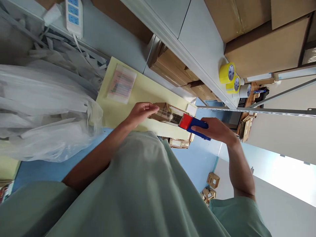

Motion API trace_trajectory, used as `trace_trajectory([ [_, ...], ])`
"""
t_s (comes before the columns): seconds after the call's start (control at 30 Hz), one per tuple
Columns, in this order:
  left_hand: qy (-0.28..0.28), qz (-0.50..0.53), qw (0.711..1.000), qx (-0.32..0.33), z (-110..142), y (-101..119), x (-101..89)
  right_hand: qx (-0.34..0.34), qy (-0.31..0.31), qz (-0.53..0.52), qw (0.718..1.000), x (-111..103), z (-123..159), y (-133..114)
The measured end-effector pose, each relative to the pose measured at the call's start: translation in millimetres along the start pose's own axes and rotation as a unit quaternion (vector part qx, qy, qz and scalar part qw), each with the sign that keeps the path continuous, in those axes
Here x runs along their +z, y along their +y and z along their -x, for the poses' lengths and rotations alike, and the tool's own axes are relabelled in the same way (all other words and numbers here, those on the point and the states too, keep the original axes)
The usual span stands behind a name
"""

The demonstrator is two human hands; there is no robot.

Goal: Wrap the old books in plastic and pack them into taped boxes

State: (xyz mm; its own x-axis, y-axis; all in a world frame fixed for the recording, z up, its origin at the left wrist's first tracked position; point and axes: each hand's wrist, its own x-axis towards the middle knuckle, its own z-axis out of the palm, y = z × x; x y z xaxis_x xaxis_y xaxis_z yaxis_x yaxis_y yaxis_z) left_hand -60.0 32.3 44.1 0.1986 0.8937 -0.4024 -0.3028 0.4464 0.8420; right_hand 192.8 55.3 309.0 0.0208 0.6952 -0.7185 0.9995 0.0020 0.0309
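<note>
Pale green fabric of a loose garment (138, 187) is seen nearest the camera, with both bare forearms extended past it. A small, elongated brown cardboard box (164, 113) is positioned between the hands over the pale yellow tabletop (153, 89); whether it is rested or lifted cannot be told. Its left end is touched by the left hand (141, 113), whose fingers are drawn near one another there; whether they are clamped on it cannot be made out. A blue tape dispenser with a red front part (195, 126) is gripped by the right hand (212, 127), its fingers wrapped around the blue body, and the red part is held at the box's right end. Shiny reflections are seen along the box.

On the tabletop, left of the box, a flat clear packet with pinkish printed contents (122, 84) is laid. Translucent white plastic sheeting (49, 115) is heaped farther left. Rolls of yellow-wrapped tape (227, 73) are placed on the light grey shelf (197, 42), beside large brown cardboard cartons (266, 49).
</note>
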Motion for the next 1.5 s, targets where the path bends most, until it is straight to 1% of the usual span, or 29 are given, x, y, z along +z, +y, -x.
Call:
trace_trajectory([
  [0.07, 0.004, 0.007, 1.0, -0.02, -6.0, -14.2, 1.0, 0.003, -0.013, 0.007, 1.0, -10.4, -6.1, -3.9],
  [0.2, 0.038, 0.027, 0.999, -0.028, -14.5, -36.6, 8.1, -0.026, 0.002, 0.036, 0.999, -19.0, -25.3, -17.5],
  [0.4, 0.095, 0.046, 0.993, -0.054, -29.4, -63.4, 20.2, -0.04, 0.004, 0.089, 0.995, -10.7, -53.8, -36.0],
  [0.5, 0.117, 0.055, 0.99, -0.056, -34.8, -72.7, 24.7, -0.014, -0.002, 0.141, 0.99, -5.5, -62.6, -45.9],
  [0.6, 0.133, 0.048, 0.988, -0.063, -37.6, -83.1, 26.9, 0.02, -0.033, 0.176, 0.984, -3.9, -66.2, -55.9],
  [0.73, 0.134, 0.002, 0.989, -0.065, -42.1, -102.2, 31.6, 0.035, -0.074, 0.198, 0.977, -3.1, -68.8, -67.2],
  [0.87, 0.146, -0.061, 0.987, -0.035, -47.3, -118.9, 42.2, 0.046, -0.077, 0.223, 0.971, 0.4, -72.4, -74.7],
  [1.0, 0.147, -0.116, 0.982, 0.013, -48.0, -125.6, 50.6, 0.052, -0.071, 0.237, 0.968, 3.8, -74.6, -77.8],
  [1.1, 0.163, -0.175, 0.97, 0.045, -48.7, -127.8, 51.5, 0.051, -0.07, 0.245, 0.966, 4.7, -74.7, -79.0],
  [1.2, 0.168, -0.202, 0.964, 0.041, -50.4, -129.6, 48.3, 0.046, -0.074, 0.254, 0.963, 4.3, -73.3, -81.1],
  [1.27, 0.159, -0.19, 0.968, 0.037, -48.7, -127.9, 43.6, 0.041, -0.077, 0.262, 0.961, 3.6, -71.6, -83.1],
  [1.3, 0.145, -0.176, 0.973, 0.045, -46.1, -125.4, 40.4, 0.04, -0.078, 0.267, 0.96, 3.2, -70.6, -84.2],
  [1.33, 0.12, -0.159, 0.978, 0.06, -42.2, -121.5, 36.9, 0.04, -0.079, 0.272, 0.958, 2.9, -69.8, -85.4],
  [1.4, 0.038, -0.134, 0.985, 0.104, -31.3, -109.8, 29.2, 0.044, -0.08, 0.28, 0.956, 2.5, -68.4, -87.6],
  [1.47, -0.052, -0.149, 0.977, 0.146, -19.7, -95.0, 23.5, 0.047, -0.077, 0.286, 0.954, 2.4, -67.5, -89.7],
  [1.5, -0.086, -0.173, 0.968, 0.159, -15.2, -87.6, 22.4, 0.046, -0.074, 0.289, 0.953, 2.4, -67.1, -90.7],
])
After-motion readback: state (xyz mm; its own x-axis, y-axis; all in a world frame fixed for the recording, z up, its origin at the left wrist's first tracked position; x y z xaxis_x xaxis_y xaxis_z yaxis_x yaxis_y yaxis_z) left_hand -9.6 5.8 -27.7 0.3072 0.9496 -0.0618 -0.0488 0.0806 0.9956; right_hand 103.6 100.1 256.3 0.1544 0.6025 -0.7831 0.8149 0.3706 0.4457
